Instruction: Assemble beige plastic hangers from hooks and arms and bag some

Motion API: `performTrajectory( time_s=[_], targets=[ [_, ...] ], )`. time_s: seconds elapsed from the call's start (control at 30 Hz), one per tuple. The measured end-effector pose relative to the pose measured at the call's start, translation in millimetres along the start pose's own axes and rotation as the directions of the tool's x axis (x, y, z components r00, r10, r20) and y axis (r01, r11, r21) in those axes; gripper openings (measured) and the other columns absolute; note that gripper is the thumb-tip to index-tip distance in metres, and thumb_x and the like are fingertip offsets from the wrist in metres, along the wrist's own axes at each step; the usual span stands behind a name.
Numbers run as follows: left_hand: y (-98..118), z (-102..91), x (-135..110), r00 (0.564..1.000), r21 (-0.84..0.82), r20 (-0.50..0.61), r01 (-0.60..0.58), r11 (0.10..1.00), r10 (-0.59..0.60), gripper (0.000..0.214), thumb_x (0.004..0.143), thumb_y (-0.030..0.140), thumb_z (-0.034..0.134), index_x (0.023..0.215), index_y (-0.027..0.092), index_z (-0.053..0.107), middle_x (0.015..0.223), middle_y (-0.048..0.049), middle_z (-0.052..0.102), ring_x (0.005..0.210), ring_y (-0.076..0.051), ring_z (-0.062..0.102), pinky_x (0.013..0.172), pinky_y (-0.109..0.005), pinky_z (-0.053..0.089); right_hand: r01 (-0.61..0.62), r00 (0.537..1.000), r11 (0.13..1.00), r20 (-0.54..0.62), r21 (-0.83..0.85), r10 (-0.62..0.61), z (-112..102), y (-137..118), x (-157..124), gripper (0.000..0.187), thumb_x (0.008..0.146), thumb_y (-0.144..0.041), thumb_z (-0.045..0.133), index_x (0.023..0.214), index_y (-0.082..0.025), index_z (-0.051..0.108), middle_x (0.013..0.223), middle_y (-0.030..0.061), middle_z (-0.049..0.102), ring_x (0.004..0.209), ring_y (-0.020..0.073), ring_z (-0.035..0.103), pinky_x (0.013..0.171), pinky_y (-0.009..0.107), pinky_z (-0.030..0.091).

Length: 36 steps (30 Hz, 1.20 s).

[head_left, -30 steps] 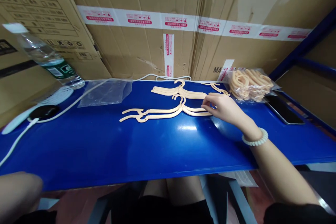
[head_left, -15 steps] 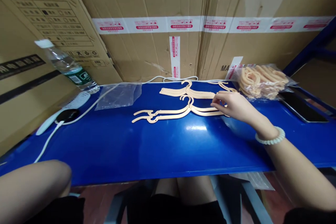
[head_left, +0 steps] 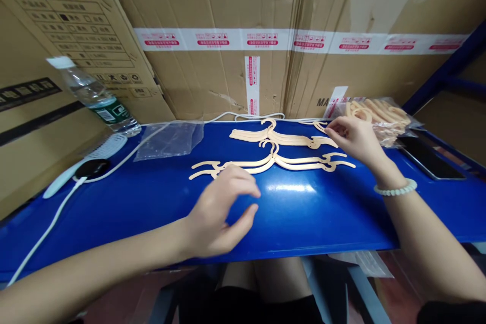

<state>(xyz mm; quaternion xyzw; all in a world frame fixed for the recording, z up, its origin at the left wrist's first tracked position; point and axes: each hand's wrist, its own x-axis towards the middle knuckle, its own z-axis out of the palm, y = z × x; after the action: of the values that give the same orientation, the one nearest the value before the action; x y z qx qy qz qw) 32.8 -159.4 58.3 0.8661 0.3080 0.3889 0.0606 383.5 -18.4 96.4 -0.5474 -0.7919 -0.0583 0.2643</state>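
Two stacks of cream plastic hangers lie on the blue table [head_left: 152, 212]. The near stack [head_left: 273, 163] is in the middle, the far stack [head_left: 281, 137] just behind it. My left hand [head_left: 220, 215] hovers over the table in front of the near stack, fingers curved and apart, holding nothing. My right hand [head_left: 355, 137], with a bead bracelet on the wrist, is at the right end of the far stack, its fingertips pinched at a hanger's end.
A clear bag of cream hangers [head_left: 379, 116] lies at the back right, beside a dark phone [head_left: 429, 158]. An empty plastic bag [head_left: 170, 139], a water bottle [head_left: 94, 96], a white cable and a black puck [head_left: 91, 168] are at the left. Cardboard boxes [head_left: 246, 35] stand behind.
My left hand has come up from below the table edge to the near stack. My right hand has moved back and right, from the near stack to the far stack's end.
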Motion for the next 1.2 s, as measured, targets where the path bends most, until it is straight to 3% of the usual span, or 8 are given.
performTrajectory(
  time_s=[0.1,0.2,0.57,0.8,1.0,1.1,1.2],
  targets=[
    [-25,27.1,3,0.994,-0.052,0.108,-0.030,0.998,0.036,0.020,0.095,0.013,0.052,0.114,0.016,0.056,0.110,-0.0107,0.064,0.106,-0.023,0.060,0.093,-0.040,0.052,0.011,1.000,1.000,0.001,-0.003,-0.011,3,5,1,0.023,0.089,-0.037,0.054,0.085,-0.018,0.068,0.076,0.0072,0.069,0.067,0.0206,0.061,0.062,0.031,0.047],
    [-40,41.7,-2,0.971,-0.041,0.228,-0.063,0.997,0.070,0.019,0.097,0.017,0.051,0.115,0.016,0.057,0.114,-0.0110,0.065,0.109,-0.024,0.060,0.097,-0.041,0.051,0.001,1.000,1.000,-0.005,0.016,0.000,6,11,2,0.021,0.088,-0.033,0.054,0.085,-0.018,0.068,0.076,0.0070,0.070,0.067,0.0203,0.063,0.064,0.031,0.049],
    [-36,38.0,-10,0.953,-0.018,0.292,-0.076,0.997,0.078,0.022,0.099,0.019,0.048,0.118,0.014,0.059,0.124,-0.0132,0.064,0.118,-0.026,0.058,0.102,-0.043,0.052,-0.108,0.994,0.994,0.017,-0.004,0.108,10,24,6,0.019,0.087,-0.018,0.057,0.099,-0.012,0.071,0.090,0.0142,0.075,0.080,0.0232,0.070,0.077,0.031,0.052],
    [-36,37.7,-11,0.951,-0.013,0.298,-0.086,0.996,0.086,0.024,0.099,0.018,0.048,0.120,0.014,0.058,0.124,-0.0138,0.064,0.119,-0.027,0.058,0.102,-0.044,0.052,-0.067,0.996,0.991,0.057,-0.120,0.074,19,41,8,0.026,0.092,-0.013,0.050,0.107,-0.008,0.071,0.106,0.0205,0.075,0.094,0.0277,0.069,0.088,0.036,0.049],
    [-36,38.4,-9,0.949,-0.010,0.304,-0.083,0.996,0.082,0.024,0.099,0.018,0.048,0.119,0.013,0.059,0.124,-0.0143,0.063,0.119,-0.027,0.057,0.102,-0.043,0.051,-0.078,0.994,0.983,0.057,-0.169,0.089,17,44,9,0.022,0.091,-0.014,0.054,0.101,-0.010,0.073,0.084,0.0160,0.075,0.078,0.0247,0.066,0.094,0.041,0.043],
    [-36,38.3,-9,0.950,-0.005,0.300,-0.085,0.996,0.083,0.024,0.098,0.018,0.048,0.119,0.013,0.059,0.123,-0.0147,0.063,0.118,-0.027,0.057,0.102,-0.044,0.052,-0.128,0.987,0.974,0.068,-0.185,0.143,16,40,8,0.024,0.091,-0.014,0.053,0.104,-0.008,0.073,0.077,0.0151,0.072,0.068,0.0230,0.063,0.087,0.039,0.047],
    [-36,38.1,-10,0.952,-0.004,0.295,-0.089,0.996,0.086,0.024,0.098,0.018,0.047,0.119,0.014,0.059,0.122,-0.0145,0.064,0.118,-0.027,0.058,0.101,-0.044,0.052,-0.194,0.974,0.956,0.072,-0.220,0.214,16,38,6,0.024,0.089,-0.013,0.052,0.097,-0.008,0.074,0.081,0.0197,0.071,0.060,0.0217,0.059,0.073,0.039,0.047]
  ],
)
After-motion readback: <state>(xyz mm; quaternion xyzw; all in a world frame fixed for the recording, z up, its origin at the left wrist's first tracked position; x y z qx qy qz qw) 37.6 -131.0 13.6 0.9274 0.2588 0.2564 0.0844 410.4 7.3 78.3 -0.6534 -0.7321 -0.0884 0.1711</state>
